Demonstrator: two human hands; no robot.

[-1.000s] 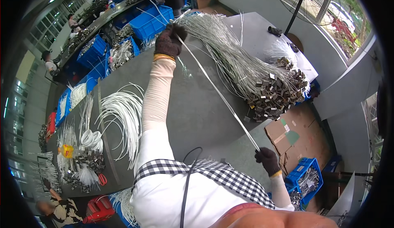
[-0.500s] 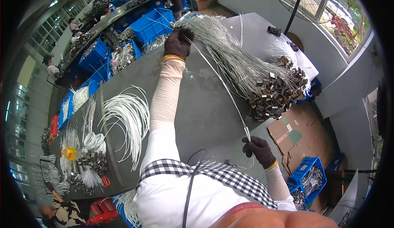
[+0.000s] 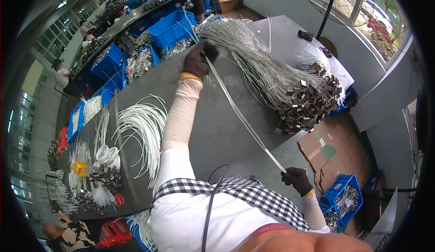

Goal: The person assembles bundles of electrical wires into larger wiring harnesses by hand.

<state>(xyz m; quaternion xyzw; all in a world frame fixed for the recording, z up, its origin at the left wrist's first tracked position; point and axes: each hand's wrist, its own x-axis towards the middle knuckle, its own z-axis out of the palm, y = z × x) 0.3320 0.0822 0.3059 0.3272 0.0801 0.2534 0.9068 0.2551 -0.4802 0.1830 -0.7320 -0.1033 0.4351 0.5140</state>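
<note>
A thin bundle of whitish wires (image 3: 244, 118) runs slantwise between my two gloved hands, over the grey table (image 3: 213, 134). My left hand (image 3: 200, 61), in a dark knitted glove, is closed round its far end and a little blurred. Near the table's right edge, my right hand (image 3: 297, 181) closes on the near end. Just right of my left hand lies a big heap of silvery wires (image 3: 244, 48). Dark block-shaped ends (image 3: 308, 100) cluster at the heap's near right end.
Curved white wires (image 3: 142, 132) lie left of my left arm. Further left are a coil (image 3: 108, 156), a yellow package (image 3: 80, 168) and red scissors (image 3: 118, 199). Blue crates (image 3: 170, 27) stand beyond the table; another crate (image 3: 340, 197) sits low right by flattened cardboard (image 3: 324, 147). Other people work behind.
My right hand has moved a little right and nearer me. My left hand has come slightly nearer. The wire bundle between them now looks thicker and straighter.
</note>
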